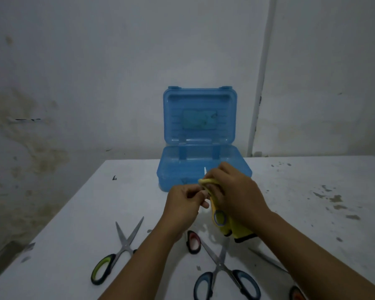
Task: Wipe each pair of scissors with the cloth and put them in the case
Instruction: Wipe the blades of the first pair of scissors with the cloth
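Observation:
The blue plastic case [169, 169] stands open at the table's far middle, its lid [199, 98] upright against the wall. Just in front of it my two hands meet. My right hand [236, 191] is closed on the yellow cloth [243, 231], which is wrapped around a pair of yellow-handled scissors [220, 218]. My left hand [183, 204] pinches those scissors at their upper yellow loop. A pale blade tip pokes up above my fingers; the rest of the blades is hidden by cloth and hands.
On the white table [95, 213] near me lie green-handled scissors [121, 250], blue-handled scissors [222, 267], a red-handled pair [193, 242] partly under my left forearm, and another pair [269, 260] under my right forearm. A stained wall rises behind the table.

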